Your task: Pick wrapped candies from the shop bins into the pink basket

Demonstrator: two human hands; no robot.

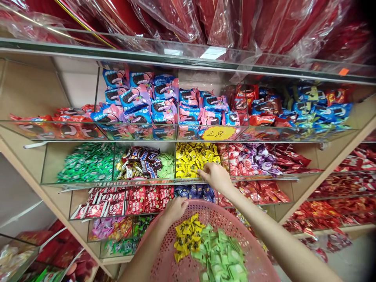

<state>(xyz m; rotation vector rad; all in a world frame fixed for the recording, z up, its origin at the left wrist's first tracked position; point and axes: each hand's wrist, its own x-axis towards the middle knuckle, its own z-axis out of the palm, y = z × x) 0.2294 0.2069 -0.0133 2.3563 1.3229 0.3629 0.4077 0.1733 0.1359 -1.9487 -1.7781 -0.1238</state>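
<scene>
My left hand [175, 210] is closed on the far rim of a pink plastic basket [235, 216] with a perforated wall. Inside it lie yellow-wrapped candies [188, 237] on the left and pale green packets [220, 254] on the right. On the shelf above the basket, my right hand [216, 177] is at the front of a compartment of yellow-wrapped candies [194, 156]. Its fingers are curled together, the fingertips against these candies; whatever is between them is hidden.
Clear dividers and front panels split the shelves. Left of the yellow candies are chocolate bars [143, 160] and green candies [88, 160]; to the right, purple-and-white wrapped candies [258, 158]. Above are blue-and-pink cookie packs [133, 98] and a yellow price tag [219, 133]. A glass shelf edge [132, 55] crosses higher up.
</scene>
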